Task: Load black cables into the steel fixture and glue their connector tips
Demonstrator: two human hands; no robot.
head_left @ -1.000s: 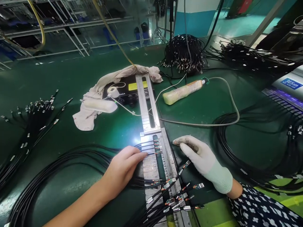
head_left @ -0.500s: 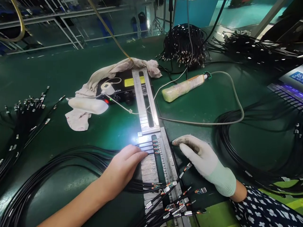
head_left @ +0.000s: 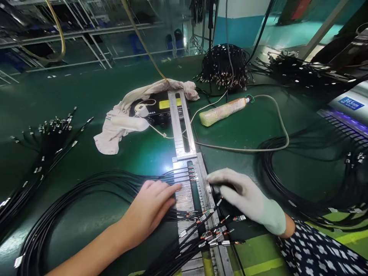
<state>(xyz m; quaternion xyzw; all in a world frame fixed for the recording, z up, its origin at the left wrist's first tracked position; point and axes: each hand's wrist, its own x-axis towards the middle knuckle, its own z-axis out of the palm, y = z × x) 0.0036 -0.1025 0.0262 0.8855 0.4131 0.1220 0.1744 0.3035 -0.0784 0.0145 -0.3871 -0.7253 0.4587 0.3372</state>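
My left hand (head_left: 153,209) is bare. Its index finger reaches over the grooved metal jig (head_left: 184,195), the thumb stands apart, and nothing shows in its grasp. Just beyond that fingertip, several thin black cables (head_left: 182,174) lie side by side across the jig, their exposed coloured wire ends at its slot. To the right of the jig is my right hand (head_left: 244,197) in a white glove, thumb and fingers apart, holding nothing visible. Between my hands and nearer to me, a loose bunch of cable ends with metal connectors (head_left: 214,235) rests over the jig.
A soldering iron handle (head_left: 222,111) wrapped in film lies behind, beside a black control box (head_left: 158,115) draped with a cloth (head_left: 107,140). Cable bundles lie at left (head_left: 54,142) and back (head_left: 224,65). A device with a blue label (head_left: 350,103) stands at right.
My left hand has come away from the cables on the jig, and its thumb and index finger have parted. My right hand's fingers have spread wider. The view has shifted slightly.
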